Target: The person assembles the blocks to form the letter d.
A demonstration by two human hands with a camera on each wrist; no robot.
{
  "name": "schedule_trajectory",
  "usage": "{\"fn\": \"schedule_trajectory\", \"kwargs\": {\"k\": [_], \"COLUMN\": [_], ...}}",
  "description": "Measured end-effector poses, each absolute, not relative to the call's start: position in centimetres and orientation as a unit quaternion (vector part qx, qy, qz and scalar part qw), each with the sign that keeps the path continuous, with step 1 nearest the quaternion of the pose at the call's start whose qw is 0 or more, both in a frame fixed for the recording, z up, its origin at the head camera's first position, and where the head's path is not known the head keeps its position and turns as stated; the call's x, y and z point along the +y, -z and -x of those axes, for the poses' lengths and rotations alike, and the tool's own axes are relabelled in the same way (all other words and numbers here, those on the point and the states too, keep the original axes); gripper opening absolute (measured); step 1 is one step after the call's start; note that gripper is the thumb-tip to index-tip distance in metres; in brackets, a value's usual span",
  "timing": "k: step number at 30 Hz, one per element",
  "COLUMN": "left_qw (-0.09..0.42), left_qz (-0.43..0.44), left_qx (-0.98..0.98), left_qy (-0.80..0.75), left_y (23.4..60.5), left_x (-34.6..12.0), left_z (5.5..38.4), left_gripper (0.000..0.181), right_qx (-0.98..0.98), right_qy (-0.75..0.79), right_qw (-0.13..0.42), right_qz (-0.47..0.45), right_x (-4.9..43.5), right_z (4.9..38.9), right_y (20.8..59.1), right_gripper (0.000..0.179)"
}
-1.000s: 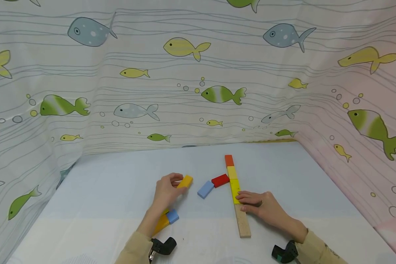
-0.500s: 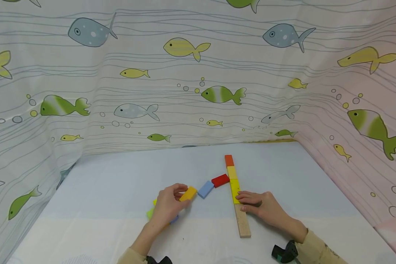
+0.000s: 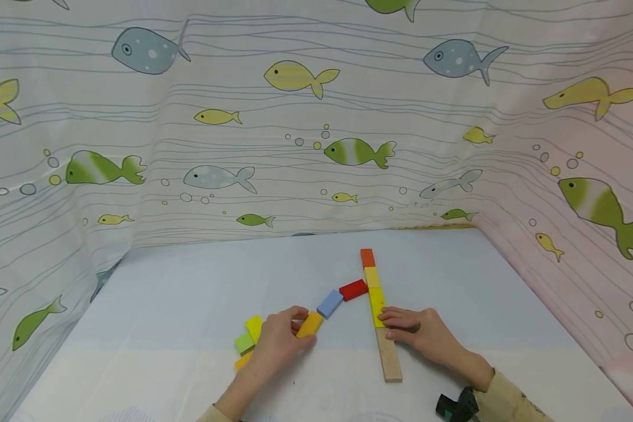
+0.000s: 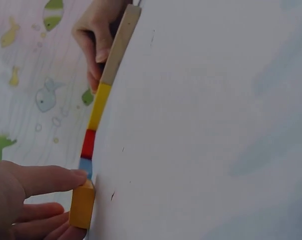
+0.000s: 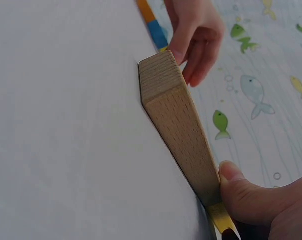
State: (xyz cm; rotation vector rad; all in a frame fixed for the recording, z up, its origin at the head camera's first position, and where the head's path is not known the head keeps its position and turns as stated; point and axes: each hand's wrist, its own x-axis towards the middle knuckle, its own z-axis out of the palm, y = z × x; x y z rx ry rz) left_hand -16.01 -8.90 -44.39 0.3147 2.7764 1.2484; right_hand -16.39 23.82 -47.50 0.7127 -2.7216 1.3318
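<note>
My left hand (image 3: 281,346) pinches an orange-yellow block (image 3: 310,324) between thumb and fingers, its far end right at a blue block (image 3: 330,304). A red block (image 3: 354,290) carries on from the blue one to a straight row of blocks. That row has an orange-red block (image 3: 367,258) at the far end, then a pale yellow block (image 3: 371,277), a bright yellow block (image 3: 377,299) and a long plain wooden block (image 3: 389,357). My right hand (image 3: 427,335) rests along the row's right side, fingers at the bright yellow block and thumb (image 5: 232,172) beside the wooden one.
Left of my left forearm lie a yellow block (image 3: 254,326), a green block (image 3: 244,344) and an orange block (image 3: 242,361), partly hidden by the arm. A fish-print curtain (image 3: 295,176) hangs behind and beside the white table (image 3: 190,281).
My left hand has brought the orange-yellow block rightward and nearer to me, up to the blue block's near end. The right hand has stayed at the row.
</note>
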Motion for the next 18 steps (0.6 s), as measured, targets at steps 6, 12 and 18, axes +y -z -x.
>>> {"fn": "schedule_trajectory", "kwargs": {"k": [6, 12, 18], "left_qw": [0.048, 0.063, 0.078], "left_qz": [-0.108, -0.111, -0.125], "left_qx": [0.911, 0.908, 0.906], "left_qy": [-0.396, -0.399, -0.398], "left_y": [44.32, 44.07, 43.95], "left_x": [-8.79, -8.98, -9.19], "left_z": [15.89, 15.82, 15.8], "left_gripper": [0.048, 0.053, 0.052], "right_qx": [-0.874, -0.873, -0.874], "right_qy": [-0.427, -0.43, -0.427], "right_qw": [0.015, 0.015, 0.018], "right_qz": [-0.23, -0.231, -0.231], "right_x": [23.87, 23.83, 23.85], "right_z": [16.4, 16.35, 16.34], "right_y": [47.5, 47.48, 47.46], "right_gripper": [0.031, 0.032, 0.032]}}
